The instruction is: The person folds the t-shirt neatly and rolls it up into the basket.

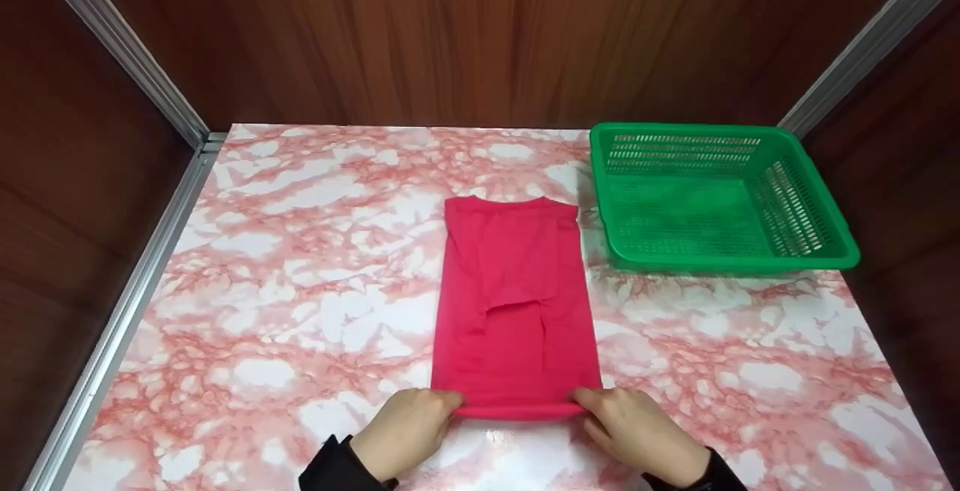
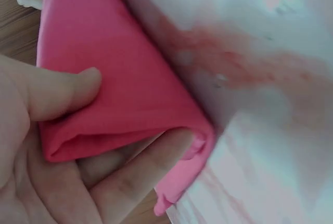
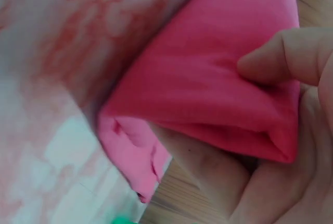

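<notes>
A red shirt [image 1: 517, 356], its sides and sleeves folded inward, lies lengthwise on the table. At its near edge my left hand [image 1: 412, 427] pinches the left corner, and my right hand [image 1: 637, 427] pinches the right corner. That near edge curls up slightly between the hands. In the left wrist view, the thumb [image 2: 78, 88] presses on top of the layered cloth [image 2: 119, 62] while the fingers lie beneath it. The right wrist view shows the same grip, with the thumb [image 3: 270, 60] above the cloth [image 3: 208, 67] and the fingers below.
A green plastic basket [image 1: 724, 260] with slotted walls stands at the back right of the table. The tabletop [image 1: 300, 311] has a red and white marbled pattern. Dark wooden panels [image 1: 480, 41] enclose the back and both sides, with metal rails [image 1: 127, 318] at the edges.
</notes>
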Tool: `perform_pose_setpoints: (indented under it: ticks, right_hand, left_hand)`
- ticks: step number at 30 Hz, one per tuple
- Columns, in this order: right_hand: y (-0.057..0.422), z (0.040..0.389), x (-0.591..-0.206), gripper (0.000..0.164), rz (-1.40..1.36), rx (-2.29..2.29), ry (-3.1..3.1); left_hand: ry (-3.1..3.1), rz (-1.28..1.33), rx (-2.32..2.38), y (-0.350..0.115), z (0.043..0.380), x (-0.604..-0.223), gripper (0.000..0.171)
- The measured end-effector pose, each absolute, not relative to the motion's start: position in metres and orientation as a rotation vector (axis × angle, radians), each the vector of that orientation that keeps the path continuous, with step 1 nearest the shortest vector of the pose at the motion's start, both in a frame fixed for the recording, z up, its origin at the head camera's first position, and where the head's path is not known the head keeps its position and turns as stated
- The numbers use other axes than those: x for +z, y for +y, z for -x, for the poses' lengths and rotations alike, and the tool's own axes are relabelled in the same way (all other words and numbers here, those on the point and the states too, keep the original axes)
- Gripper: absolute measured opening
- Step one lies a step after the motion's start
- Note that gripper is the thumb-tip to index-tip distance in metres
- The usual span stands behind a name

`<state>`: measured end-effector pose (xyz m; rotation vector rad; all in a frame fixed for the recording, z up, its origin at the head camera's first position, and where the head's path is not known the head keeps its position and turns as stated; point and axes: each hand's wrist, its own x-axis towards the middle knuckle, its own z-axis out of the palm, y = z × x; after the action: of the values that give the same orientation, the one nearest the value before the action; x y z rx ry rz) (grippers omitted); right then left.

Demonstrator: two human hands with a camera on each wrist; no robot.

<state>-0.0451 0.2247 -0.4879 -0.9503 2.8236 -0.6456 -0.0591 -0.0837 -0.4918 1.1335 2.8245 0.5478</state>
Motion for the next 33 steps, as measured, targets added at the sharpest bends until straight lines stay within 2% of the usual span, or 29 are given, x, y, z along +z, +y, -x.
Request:
perform_pose_setpoints:
  ticks: [9,17,33]
  right_hand:
    - [0.234,0.054,-0.461,0.021,1.089,-0.667,2.89]
    - [0.241,0.084,-0.447,0.012,1.042,-0.779,2.895]
    - [0.242,0.152,-0.464,0.013,0.807,-0.767,3.077]
  left_hand:
    - [2.708,-1.065,0.728,-0.092,0.078,-0.461,0.014]
    - [2.696,-0.947,0.857,-0.09,0.114,-0.449,0.017]
    - [2.861,-0.607,1.078,-0.079,0.172,-0.477,0.013]
